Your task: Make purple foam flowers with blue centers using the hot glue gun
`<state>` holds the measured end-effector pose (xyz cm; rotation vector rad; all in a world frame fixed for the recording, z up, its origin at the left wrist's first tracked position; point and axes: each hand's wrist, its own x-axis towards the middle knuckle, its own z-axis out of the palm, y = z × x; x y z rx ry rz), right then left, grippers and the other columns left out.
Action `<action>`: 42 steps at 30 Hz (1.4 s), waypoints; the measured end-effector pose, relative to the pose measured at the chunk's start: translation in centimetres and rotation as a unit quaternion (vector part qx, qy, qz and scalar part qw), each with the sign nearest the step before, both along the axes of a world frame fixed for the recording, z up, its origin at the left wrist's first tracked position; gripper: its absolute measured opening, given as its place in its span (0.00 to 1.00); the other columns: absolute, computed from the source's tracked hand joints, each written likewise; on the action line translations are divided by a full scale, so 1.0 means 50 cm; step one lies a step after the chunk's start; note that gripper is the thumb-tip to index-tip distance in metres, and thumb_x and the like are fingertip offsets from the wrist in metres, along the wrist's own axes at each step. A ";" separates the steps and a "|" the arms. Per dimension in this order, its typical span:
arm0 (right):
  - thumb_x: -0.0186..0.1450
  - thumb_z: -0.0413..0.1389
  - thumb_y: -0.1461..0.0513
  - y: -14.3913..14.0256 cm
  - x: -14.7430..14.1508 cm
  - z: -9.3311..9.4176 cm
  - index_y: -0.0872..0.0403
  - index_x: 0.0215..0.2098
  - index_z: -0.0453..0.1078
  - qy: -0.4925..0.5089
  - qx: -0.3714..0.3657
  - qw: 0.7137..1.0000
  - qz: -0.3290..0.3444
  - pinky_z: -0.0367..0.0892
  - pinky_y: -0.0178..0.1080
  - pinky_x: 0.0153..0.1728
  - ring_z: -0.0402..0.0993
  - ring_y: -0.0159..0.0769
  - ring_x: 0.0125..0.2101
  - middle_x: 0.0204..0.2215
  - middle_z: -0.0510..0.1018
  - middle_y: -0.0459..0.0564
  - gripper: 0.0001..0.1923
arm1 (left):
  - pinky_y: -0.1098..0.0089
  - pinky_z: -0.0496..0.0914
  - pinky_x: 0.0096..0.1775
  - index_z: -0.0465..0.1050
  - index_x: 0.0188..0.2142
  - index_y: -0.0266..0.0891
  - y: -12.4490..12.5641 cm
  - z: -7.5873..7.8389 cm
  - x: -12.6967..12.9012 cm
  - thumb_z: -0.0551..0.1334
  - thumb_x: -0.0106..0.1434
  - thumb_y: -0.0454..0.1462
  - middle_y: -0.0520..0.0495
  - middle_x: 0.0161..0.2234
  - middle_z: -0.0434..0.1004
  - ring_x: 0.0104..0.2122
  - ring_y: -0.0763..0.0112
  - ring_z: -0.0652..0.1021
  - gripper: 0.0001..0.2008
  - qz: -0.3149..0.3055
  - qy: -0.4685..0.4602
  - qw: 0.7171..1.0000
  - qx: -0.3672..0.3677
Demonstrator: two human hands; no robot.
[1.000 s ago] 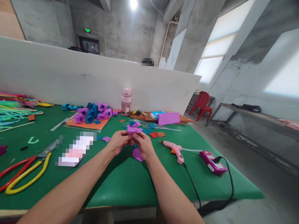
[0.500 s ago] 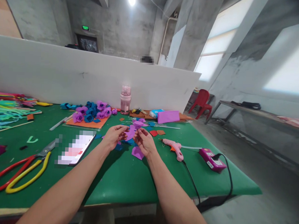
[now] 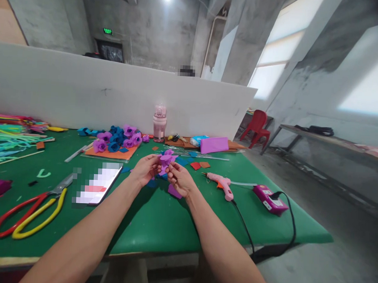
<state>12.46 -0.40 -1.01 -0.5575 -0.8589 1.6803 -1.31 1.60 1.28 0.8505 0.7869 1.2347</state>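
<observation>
Between both hands is a purple paper flower (image 3: 167,159) with curled petals, held above the middle of the green table (image 3: 160,236). My left hand (image 3: 146,170) pinches it from the left side, fingers closed. On the other side, my right hand (image 3: 181,179) has thumb and fingers closed on its lower right edge. Beneath the hands lie blue paper pieces (image 3: 152,183) and a loose purple paper petal (image 3: 174,191). To the right rests a pink glue gun (image 3: 221,184), its nozzle pointing left.
Finished purple and blue flowers (image 3: 117,139) lie on an orange sheet at back left. Large scissors (image 3: 32,212) and a phone (image 3: 101,183) are on the left. A pink bottle (image 3: 159,124) stands at the back. The glue gun's cord runs near a purple power strip (image 3: 270,199).
My right hand has shifted slightly left, bringing the purple pieces together between my hands. The view has moved slightly; the items on the table stay in place.
</observation>
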 end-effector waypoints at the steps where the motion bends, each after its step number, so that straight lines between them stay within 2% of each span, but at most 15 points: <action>1: 0.46 0.66 0.61 0.001 0.000 -0.001 0.57 0.28 0.63 0.000 -0.003 1.000 -0.002 0.49 0.21 0.11 0.57 0.18 0.15 0.19 0.71 0.41 0.17 | 0.77 0.65 0.20 0.69 0.27 0.34 0.001 0.001 0.000 0.69 0.43 0.36 0.54 0.17 0.69 0.16 0.80 0.69 0.13 0.006 0.002 1.000 0.002; 7: 0.46 0.65 0.62 0.005 -0.001 -0.008 0.57 0.31 0.63 -0.006 -0.017 1.000 -0.016 0.50 0.21 0.12 0.59 0.19 0.15 0.18 0.72 0.42 0.18 | 0.78 0.59 0.17 0.68 0.26 0.35 0.000 0.005 0.003 0.69 0.42 0.37 0.56 0.15 0.67 0.13 0.82 0.65 0.14 0.039 0.032 0.998 0.026; 17: 0.49 0.63 0.65 0.002 -0.002 -0.005 0.57 0.31 0.65 -0.022 -0.022 0.999 -0.025 0.50 0.21 0.12 0.60 0.19 0.15 0.18 0.72 0.42 0.14 | 0.78 0.58 0.17 0.67 0.26 0.36 0.000 0.003 0.003 0.68 0.40 0.35 0.56 0.14 0.67 0.13 0.81 0.65 0.14 0.064 0.062 0.994 0.059; 24: 0.50 0.63 0.64 0.003 0.003 0.003 0.56 0.29 0.63 0.009 -0.049 0.998 -0.041 0.51 0.21 0.11 0.59 0.18 0.14 0.18 0.71 0.41 0.13 | 0.76 0.63 0.20 0.67 0.28 0.36 0.005 0.007 -0.004 0.69 0.42 0.41 0.53 0.18 0.71 0.16 0.79 0.69 0.17 0.095 0.050 0.992 0.060; 28: 0.51 0.62 0.66 0.002 0.008 0.008 0.55 0.29 0.62 0.059 -0.074 0.995 -0.026 0.52 0.20 0.11 0.58 0.18 0.13 0.18 0.71 0.40 0.12 | 0.77 0.59 0.18 0.69 0.25 0.34 0.001 -0.002 0.000 0.71 0.38 0.41 0.52 0.18 0.70 0.15 0.80 0.67 0.18 0.041 0.129 0.990 0.028; 31: 0.52 0.61 0.67 0.002 0.008 0.008 0.56 0.29 0.62 0.072 -0.079 0.994 -0.023 0.52 0.20 0.10 0.59 0.18 0.13 0.18 0.71 0.41 0.11 | 0.77 0.58 0.18 0.71 0.26 0.33 -0.004 -0.009 0.007 0.71 0.38 0.41 0.51 0.19 0.70 0.16 0.80 0.67 0.17 -0.004 0.156 0.987 0.035; 36: 0.53 0.61 0.68 0.001 0.008 0.008 0.55 0.29 0.62 0.061 -0.087 0.994 -0.013 0.51 0.20 0.10 0.59 0.18 0.13 0.18 0.71 0.41 0.11 | 0.76 0.61 0.21 0.70 0.25 0.34 -0.005 -0.011 0.013 0.70 0.40 0.40 0.53 0.18 0.69 0.16 0.80 0.68 0.15 0.025 0.147 0.985 0.083; 42: 0.53 0.61 0.68 0.002 0.007 0.004 0.56 0.29 0.61 0.057 -0.085 0.995 -0.006 0.52 0.20 0.11 0.60 0.19 0.14 0.18 0.71 0.42 0.11 | 0.76 0.61 0.21 0.69 0.23 0.35 -0.002 -0.013 0.014 0.70 0.38 0.38 0.55 0.17 0.68 0.16 0.80 0.67 0.14 0.039 0.137 0.987 0.079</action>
